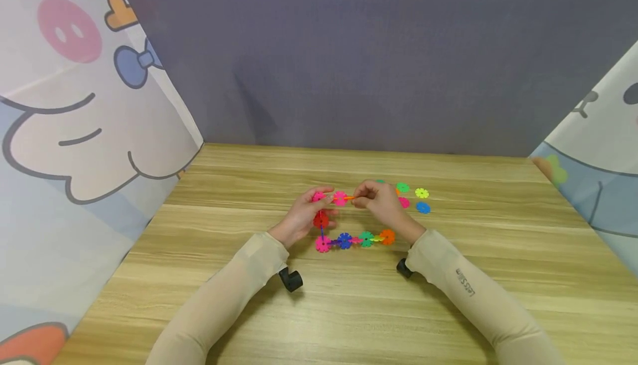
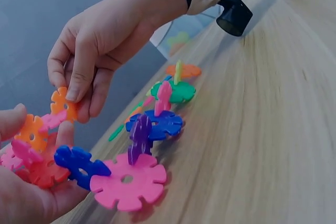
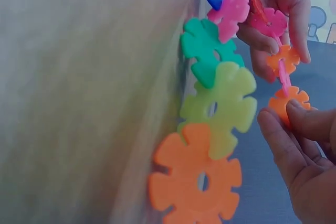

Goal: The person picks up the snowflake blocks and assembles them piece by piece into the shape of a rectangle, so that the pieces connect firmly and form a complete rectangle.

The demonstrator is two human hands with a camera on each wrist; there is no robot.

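Observation:
A chain of colourful slotted plastic snowflake discs forms a three-sided shape open at the right. My left hand [image 1: 299, 216] holds its left side, fingers and thumb around the discs near the red disc [image 1: 321, 220]. My right hand [image 1: 382, 203] pinches an orange disc [image 3: 283, 102] between thumb and forefinger at the far side's end. That disc meets a pink disc [image 2: 54, 120], which joins another orange disc [image 2: 31, 134] by my left thumb. The near side runs from a pink corner disc [image 2: 128, 182] through blue, green and yellow to an orange end disc [image 1: 387, 237].
Several loose discs lie beyond my right hand, among them a green disc [image 1: 402, 187], a yellow disc [image 1: 421, 193] and a blue disc [image 1: 422, 207]. The wooden table [image 1: 349, 309] ends at a grey panel [image 1: 374, 66] behind. Printed cloths hang at both sides.

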